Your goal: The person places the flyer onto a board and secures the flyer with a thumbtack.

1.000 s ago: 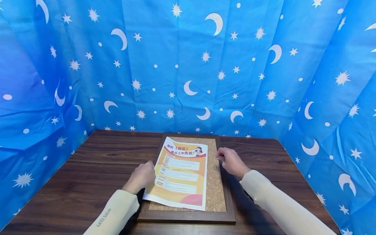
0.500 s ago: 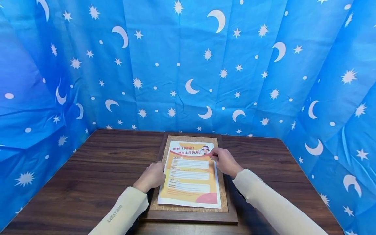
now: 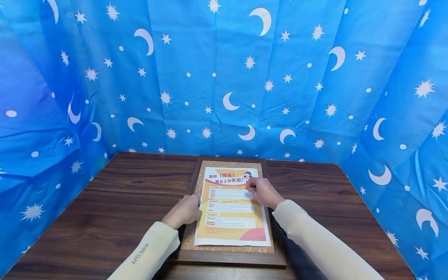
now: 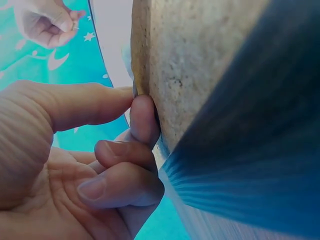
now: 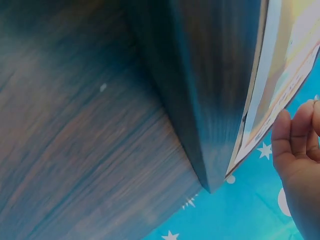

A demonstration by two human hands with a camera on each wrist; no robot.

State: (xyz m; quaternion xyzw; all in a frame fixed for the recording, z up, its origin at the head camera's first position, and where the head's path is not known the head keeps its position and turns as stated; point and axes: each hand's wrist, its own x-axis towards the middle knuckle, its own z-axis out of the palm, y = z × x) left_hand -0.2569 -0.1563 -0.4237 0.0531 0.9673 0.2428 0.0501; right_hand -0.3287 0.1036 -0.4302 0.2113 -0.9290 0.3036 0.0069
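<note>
A yellow and orange printed poster lies over the corkboard, which has a brown wooden frame. My left hand pinches the poster's left edge between thumb and index finger, as the left wrist view shows. Above the poster's upper right part is my right hand, its thumb and fingers pinched together. A tiny, thin pushpin peeks from those fingertips in the left wrist view, mostly hidden by them. Whether its tip touches the poster I cannot tell.
The corkboard lies flat on a dark wood-grain table. Blue curtains with white moons and stars hang behind the table and on both sides.
The poster has shifted right and straightened over the corkboard, with my left hand moving along at its edge. My right hand has moved slightly left, over the poster.
</note>
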